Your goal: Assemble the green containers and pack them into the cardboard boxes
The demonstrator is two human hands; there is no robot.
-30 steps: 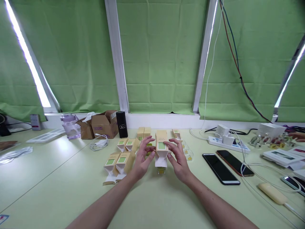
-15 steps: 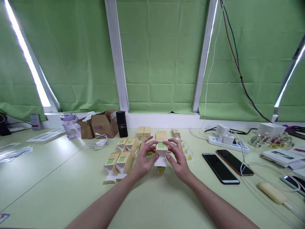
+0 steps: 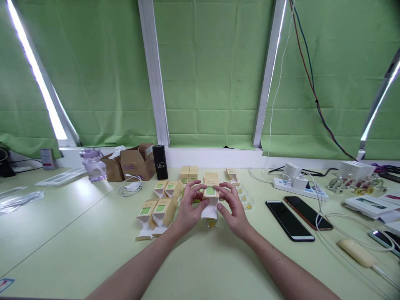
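Between my hands is a small tan cardboard box (image 3: 211, 192) with a green panel on its near face and a white flap hanging toward me. My left hand (image 3: 193, 204) grips its left side with thumb and fingers. From the right, my right hand (image 3: 231, 205) holds it too, fingertips at the upper edge and thumb near the flap. Just below the flap, a clear plastic piece with a yellow part (image 3: 211, 223) shows, partly covered. Left of my hands, several similar boxes (image 3: 162, 208) stand with flaps out. Clear pieces with yellow parts (image 3: 247, 202) lie beyond my right hand.
Farther back stand more tan boxes (image 3: 188, 172), a black cylinder (image 3: 160, 162), a brown carton (image 3: 137, 163) and a purple bottle (image 3: 93, 165). On the right are two phones (image 3: 289, 221), a power strip (image 3: 300, 189), loose white cables and a cream mouse-shaped device (image 3: 356, 252).
The held box and its flap have shifted very slightly left. Both hands keep nearly the same grip, and the other things stay put.
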